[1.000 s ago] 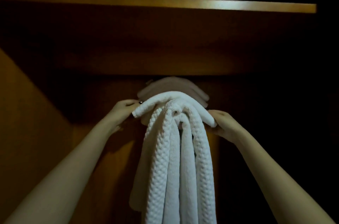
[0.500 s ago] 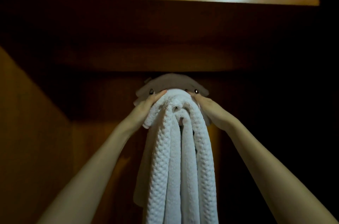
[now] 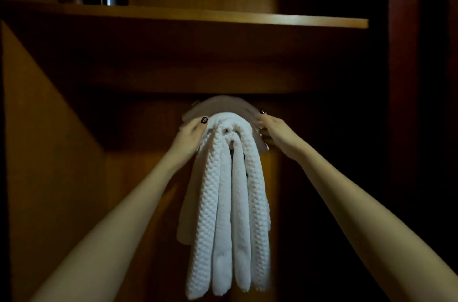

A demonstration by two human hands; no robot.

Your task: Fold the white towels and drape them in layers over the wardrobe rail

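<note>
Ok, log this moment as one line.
left hand: grips white towels at left | right hand: grips at right | state: layered, hanging

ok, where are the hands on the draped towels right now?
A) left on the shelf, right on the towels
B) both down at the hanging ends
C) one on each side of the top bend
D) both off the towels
C: the left hand and right hand grip the draped towels on either side of the top bend, below the shelf; nothing touches the hanging ends.
</note>
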